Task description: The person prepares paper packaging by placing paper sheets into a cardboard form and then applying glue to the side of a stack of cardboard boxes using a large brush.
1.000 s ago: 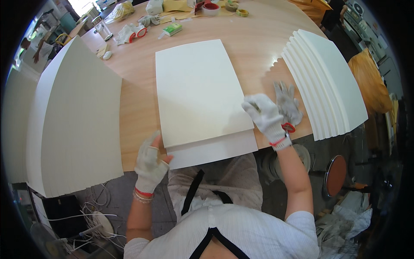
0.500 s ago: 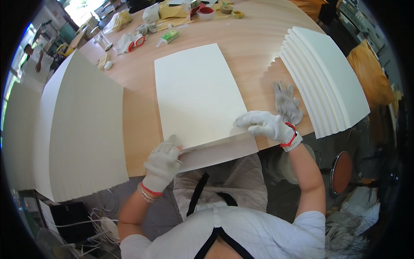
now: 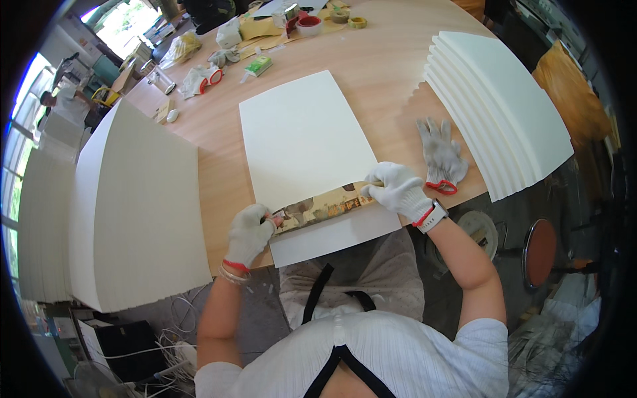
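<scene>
A white sheet (image 3: pixel 302 139) lies on the wooden table (image 3: pixel 391 73) in front of me, over a printed picture sheet (image 3: pixel 322 207) and a white board (image 3: pixel 335 240) beneath. My left hand (image 3: pixel 251 232), in a white glove, pinches the near left corner of the top sheet. At the sheet's near right corner my gloved right hand (image 3: pixel 398 191) grips the edge. The lifted near edge exposes a strip of the printed picture.
A tall stack of white boards (image 3: pixel 136 205) stands at my left. A fanned stack of white boards (image 3: pixel 497 106) lies at the right, with a spare glove (image 3: pixel 440 154) beside it. Tape rolls (image 3: pixel 308 23), gloves and small items sit at the far edge. A stool (image 3: pixel 541 252) stands below right.
Both hands came to the near corners of the top white sheet and took hold of it. Its near edge has drawn back, uncovering a strip of the printed picture.
</scene>
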A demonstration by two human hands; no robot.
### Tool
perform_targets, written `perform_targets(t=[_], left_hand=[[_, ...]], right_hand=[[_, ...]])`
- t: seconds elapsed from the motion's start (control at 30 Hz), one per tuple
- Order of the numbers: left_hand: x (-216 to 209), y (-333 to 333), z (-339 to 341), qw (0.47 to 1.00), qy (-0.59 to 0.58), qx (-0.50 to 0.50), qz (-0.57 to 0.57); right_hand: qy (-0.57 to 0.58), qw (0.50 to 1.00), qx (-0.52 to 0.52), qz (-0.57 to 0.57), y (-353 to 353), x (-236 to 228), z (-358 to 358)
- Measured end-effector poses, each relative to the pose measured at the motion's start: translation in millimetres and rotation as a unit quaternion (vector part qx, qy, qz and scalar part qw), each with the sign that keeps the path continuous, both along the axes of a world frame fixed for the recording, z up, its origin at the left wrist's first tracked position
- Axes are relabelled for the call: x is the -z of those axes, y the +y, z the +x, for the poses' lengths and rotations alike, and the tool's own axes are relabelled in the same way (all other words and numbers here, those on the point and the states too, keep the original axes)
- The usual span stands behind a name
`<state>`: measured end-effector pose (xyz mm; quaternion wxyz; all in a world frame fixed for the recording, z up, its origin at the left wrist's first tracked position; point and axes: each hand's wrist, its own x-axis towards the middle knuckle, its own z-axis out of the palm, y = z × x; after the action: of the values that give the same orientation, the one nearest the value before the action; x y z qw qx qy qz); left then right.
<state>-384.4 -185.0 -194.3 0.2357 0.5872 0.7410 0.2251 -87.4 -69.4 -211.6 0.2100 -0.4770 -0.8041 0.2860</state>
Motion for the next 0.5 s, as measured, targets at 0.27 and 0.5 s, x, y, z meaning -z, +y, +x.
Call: perform_targets(t=[0.27,0.5], left_hand=[[10,91,27,0.721,0.461,0.463,0.232],[-54,103,64,0.695,0.436,0.567,-0.075]], right_hand=[[0.03,0.998,0.04,-0.042,25,18,3],[-0.175,0.962,0.124,0.17,55,26,140]])
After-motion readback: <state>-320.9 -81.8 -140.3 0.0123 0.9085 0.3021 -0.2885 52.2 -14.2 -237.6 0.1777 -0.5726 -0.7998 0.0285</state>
